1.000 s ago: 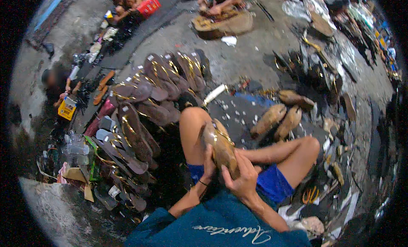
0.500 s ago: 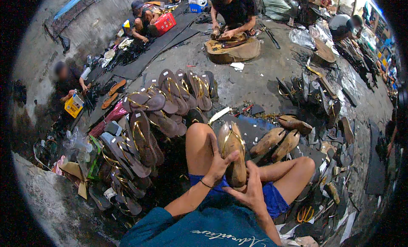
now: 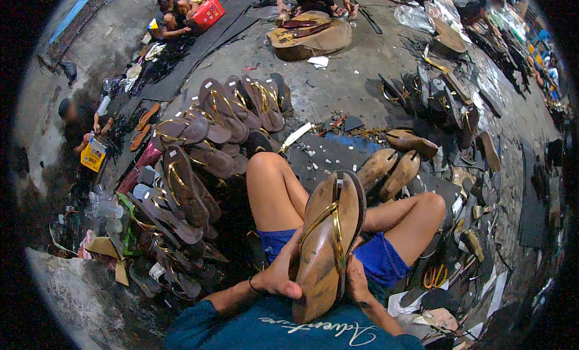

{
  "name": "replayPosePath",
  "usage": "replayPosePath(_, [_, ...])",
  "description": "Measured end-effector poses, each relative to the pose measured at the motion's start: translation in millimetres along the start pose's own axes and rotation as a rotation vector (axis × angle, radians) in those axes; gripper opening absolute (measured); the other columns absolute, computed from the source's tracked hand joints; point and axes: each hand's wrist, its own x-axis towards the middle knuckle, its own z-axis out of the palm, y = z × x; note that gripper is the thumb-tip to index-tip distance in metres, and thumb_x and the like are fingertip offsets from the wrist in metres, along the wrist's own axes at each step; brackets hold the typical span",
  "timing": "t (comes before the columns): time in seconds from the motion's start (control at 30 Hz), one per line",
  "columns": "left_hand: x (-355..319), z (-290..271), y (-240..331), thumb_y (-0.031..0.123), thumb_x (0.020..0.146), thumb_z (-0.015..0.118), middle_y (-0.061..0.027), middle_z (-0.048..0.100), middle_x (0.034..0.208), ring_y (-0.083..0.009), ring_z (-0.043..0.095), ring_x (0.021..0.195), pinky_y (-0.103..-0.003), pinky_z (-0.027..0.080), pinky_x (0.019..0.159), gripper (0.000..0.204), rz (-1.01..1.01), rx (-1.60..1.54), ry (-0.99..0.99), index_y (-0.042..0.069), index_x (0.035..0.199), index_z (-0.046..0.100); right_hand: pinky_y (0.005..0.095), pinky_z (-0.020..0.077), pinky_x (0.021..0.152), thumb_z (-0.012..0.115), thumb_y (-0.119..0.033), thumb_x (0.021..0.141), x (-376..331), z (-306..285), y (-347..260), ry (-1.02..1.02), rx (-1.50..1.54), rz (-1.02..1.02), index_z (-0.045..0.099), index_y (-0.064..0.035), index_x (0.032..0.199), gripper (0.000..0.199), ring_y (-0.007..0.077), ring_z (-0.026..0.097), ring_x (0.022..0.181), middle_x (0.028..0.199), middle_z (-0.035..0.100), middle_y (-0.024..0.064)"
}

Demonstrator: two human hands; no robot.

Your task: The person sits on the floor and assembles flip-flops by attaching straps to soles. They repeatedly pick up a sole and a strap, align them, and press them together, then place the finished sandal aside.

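Sandal (image 3: 316,247) brought closer, heel (image 3: 310,306) overlapping shirt (image 3: 235,327)

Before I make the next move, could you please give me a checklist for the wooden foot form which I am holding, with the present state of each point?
1. Left grip on the left side of the wooden foot form: ok.
2. Right grip on its opposite side: ok.
3. Gold strap lying in a V over the form's upper face: ok.
4. Form held apart from the brown sandals at the left: ok.
5. Strap fastening underneath: cannot tell, the underside faces away.
6. Strap tightness: cannot tell from the picture.
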Motion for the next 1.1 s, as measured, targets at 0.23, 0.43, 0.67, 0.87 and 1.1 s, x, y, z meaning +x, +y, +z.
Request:
replayPosePath(0.23, [-14.6,11.3,9.8,0.062,0.044,0.087,-0.0158,0.025,0.149,-0.0261,0.028,0.138,-0.038,0.021,0.114,0.148,0.074,-0.093,0.023,-0.001,0.149,0.003,0.0266,0.0454,0.072,0.043,-0.038,0.100,-31.0,-0.3,5.3,-0.079,0.118,0.111,0.057,-0.0009,0.112,0.042,0.0115,0.055,0.082,0.094,0.062,0.0032])
replayPosePath(0.43, [12.8,18.1,29.4,0.058,0.042,0.090,-0.0172,0.022,0.151,-0.0277,0.028,0.138,-0.040,0.022,0.114,0.152,0.215,0.060,-0.113,-0.001,0.149,0.000,0.0280,0.0475,0.068,0.052,-0.033,0.096,16.7,-28.4,9.5,-0.382,-0.248,0.234,0.056,-0.0030,0.098,0.030,0.0140,0.057,0.077,0.083,0.059,0.0043])
replayPosePath(0.67, [53.2,43.7,60.4,0.053,0.054,0.088,-0.0283,0.029,0.145,-0.0362,0.037,0.133,-0.044,0.026,0.112,0.141,0.295,0.851,0.018,-0.003,0.148,-0.001,0.0349,0.0407,0.097,0.066,-0.035,0.084,34.4,-14.3,-5.1,-0.057,0.402,-0.066,0.028,-0.0026,0.142,0.076,0.0215,0.050,0.114,0.127,0.049,0.0090])
replayPosePath(0.87, [68.3,19.9,57.9,0.024,0.097,0.051,-0.0123,0.063,0.083,-0.0216,0.057,0.081,-0.038,0.046,0.074,0.030,0.260,1.190,0.092,0.001,0.085,0.066,0.0457,0.0402,0.102,0.064,-0.042,0.061,-1.3,11.0,-51.7,0.043,0.649,-0.156,0.024,0.0014,0.144,0.102,0.0358,0.049,0.119,0.135,0.045,0.0222])
replayPosePath(1.1, [10.2,49.1,4.1,0.023,0.102,0.041,-0.0023,0.042,0.066,-0.0089,0.039,0.063,-0.028,0.037,0.057,0.030,-0.224,0.412,-0.032,0.003,0.081,0.048,0.0478,0.0456,0.095,0.059,-0.039,0.071,-51.8,3.3,-42.5,0.022,1.039,-0.090,0.029,0.0027,0.141,0.086,0.0362,0.054,0.112,0.129,0.051,0.0234])
